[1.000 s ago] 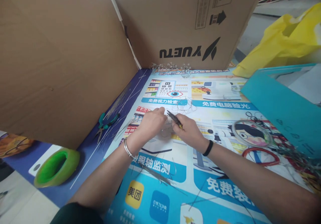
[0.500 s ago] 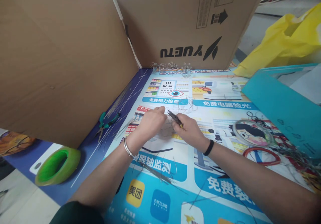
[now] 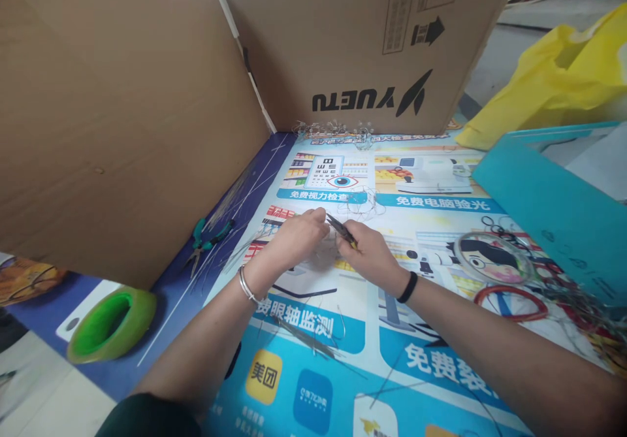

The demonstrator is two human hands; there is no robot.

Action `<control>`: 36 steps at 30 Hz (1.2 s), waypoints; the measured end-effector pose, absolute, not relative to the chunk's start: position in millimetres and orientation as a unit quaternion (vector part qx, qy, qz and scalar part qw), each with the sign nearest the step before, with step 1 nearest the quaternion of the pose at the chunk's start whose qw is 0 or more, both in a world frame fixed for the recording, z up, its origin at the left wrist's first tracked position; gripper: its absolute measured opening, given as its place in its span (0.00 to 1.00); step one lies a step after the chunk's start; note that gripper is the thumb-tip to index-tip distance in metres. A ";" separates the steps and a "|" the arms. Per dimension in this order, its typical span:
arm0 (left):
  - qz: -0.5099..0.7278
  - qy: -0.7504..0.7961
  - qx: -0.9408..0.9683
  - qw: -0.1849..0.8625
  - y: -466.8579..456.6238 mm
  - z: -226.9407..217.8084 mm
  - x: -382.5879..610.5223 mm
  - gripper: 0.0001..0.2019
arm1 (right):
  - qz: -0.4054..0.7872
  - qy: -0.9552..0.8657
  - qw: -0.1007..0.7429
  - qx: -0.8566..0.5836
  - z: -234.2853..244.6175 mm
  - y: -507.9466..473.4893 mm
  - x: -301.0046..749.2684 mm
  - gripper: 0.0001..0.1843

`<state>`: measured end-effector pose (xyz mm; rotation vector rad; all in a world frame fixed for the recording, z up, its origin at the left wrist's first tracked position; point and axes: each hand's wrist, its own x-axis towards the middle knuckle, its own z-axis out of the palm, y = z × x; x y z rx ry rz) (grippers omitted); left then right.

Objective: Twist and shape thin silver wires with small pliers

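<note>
My right hand [image 3: 371, 249] is wrapped round a pair of pliers [image 3: 341, 230] with dark jaws and a bit of yellow on the handle. The jaws point up and left, close to the fingertips of my left hand [image 3: 304, 233]. Those fingers are pinched together on what looks like a thin wire, mostly hidden by the hand. Just beyond the hands lies a loose tangle of thin wire [image 3: 361, 203] on the printed poster. Cut lengths of wire [image 3: 308, 340] are strewn nearer to me, below my left wrist.
Cardboard panels [image 3: 122, 97] stand at the left and back, with small wire pieces [image 3: 337, 128] along the base. Teal-handled pliers [image 3: 208, 241] and a tape roll [image 3: 112, 324] lie left. At right are a round tape roll [image 3: 494, 258], red wire coil [image 3: 512, 303], blue box [image 3: 553, 208] and yellow bag [image 3: 553, 84].
My left hand has shifted slightly right, nearer the tips of the pliers. My right hand and the pliers have stayed almost in place.
</note>
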<state>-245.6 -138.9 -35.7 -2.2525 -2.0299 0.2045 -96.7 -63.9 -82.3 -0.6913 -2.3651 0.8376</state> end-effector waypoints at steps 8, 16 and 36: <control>0.005 -0.601 -0.799 -0.008 -139.7 -35.3 -258.8 0.11 | 0.308 -0.876 0.268 -0.257 -84.7 -62.9 -97.1 0.06; -0.211 -0.573 -0.775 -0.164 -139.8 -34.3 -274.3 0.11 | 0.306 -0.878 0.265 -0.254 -83.1 -64.3 -96.5 0.06; -0.340 -0.591 -0.659 -0.316 -152.7 -51.4 -287.2 0.01 | 0.334 -0.852 0.291 -0.280 -82.7 -62.0 -93.9 0.07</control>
